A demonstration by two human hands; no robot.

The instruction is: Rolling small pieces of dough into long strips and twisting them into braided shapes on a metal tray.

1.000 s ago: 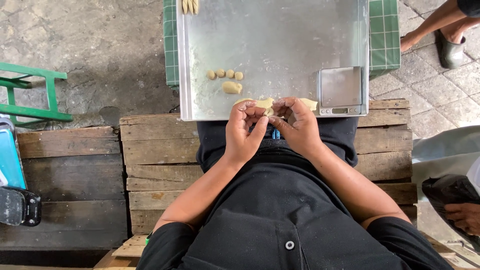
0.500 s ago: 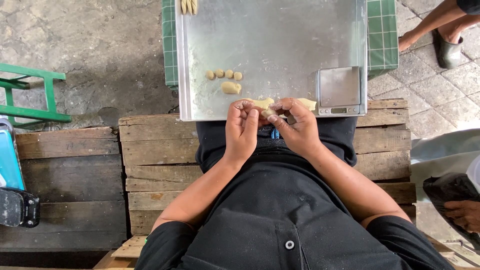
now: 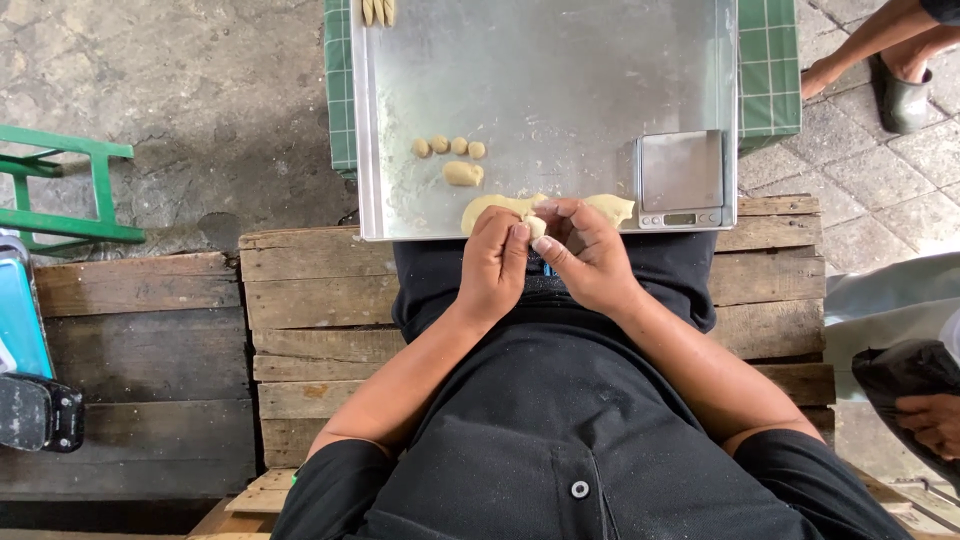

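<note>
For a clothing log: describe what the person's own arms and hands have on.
Both hands, left hand and right hand, are bare: no gloves, rings, watch or bands visible. Short black fabric sleeves end near the elbows, forearms uncovered. The matching black top has a small round button.

My two bare forearms rise from the lower part of the frame and converge just above its centre, elbows spread wide, wrists nearly straight. My left hand (image 3: 497, 258) is curled, knuckles up, fingertips bent inward toward the right. My right hand (image 3: 588, 252) mirrors it, thumb and forefinger pinched together. The fingertips of both hands meet and touch.
</note>
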